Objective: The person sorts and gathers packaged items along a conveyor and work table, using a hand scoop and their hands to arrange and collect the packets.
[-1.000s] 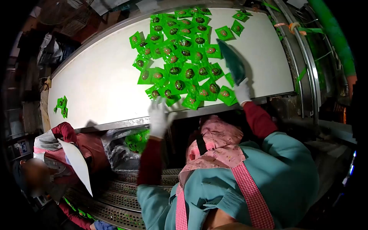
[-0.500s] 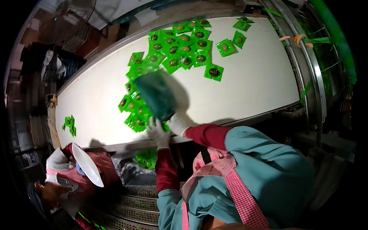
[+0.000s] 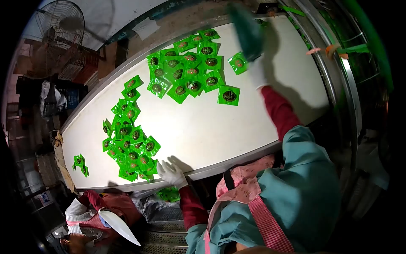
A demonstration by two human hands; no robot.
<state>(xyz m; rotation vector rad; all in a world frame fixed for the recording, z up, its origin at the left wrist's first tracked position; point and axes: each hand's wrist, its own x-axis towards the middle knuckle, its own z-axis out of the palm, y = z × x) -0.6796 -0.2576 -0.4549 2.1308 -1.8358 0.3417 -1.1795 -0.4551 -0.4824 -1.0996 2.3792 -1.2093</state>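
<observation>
My right hand [image 3: 257, 74], in a white glove, reaches across the white table [image 3: 207, 135], shut on a dark green, flat paddle-like piece [image 3: 248, 34]. The piece is smeared by motion and hides part of the far right corner. Beside it lies one square green packet [image 3: 238, 63]. My left hand [image 3: 172, 174], also gloved, rests at the near edge with fingers apart, next to a heap of green packets [image 3: 132, 155]. The fingertips are close to the heap's right side; I cannot tell if they touch it. Another spread of green packets [image 3: 192, 71] covers the far middle.
A few packets [image 3: 80, 164] lie at the table's left end. At lower left another person [image 3: 116, 205] sits or stands beside a white dish-like thing [image 3: 118, 226]. Metal rails [image 3: 321, 55] run along the right. A fan [image 3: 57, 23] stands beyond the table.
My right hand has swung the dark green piece from the middle heap to the far right. The near heap now lies apart from the far spread. My left hand's fingers are spread. The view has shifted.
</observation>
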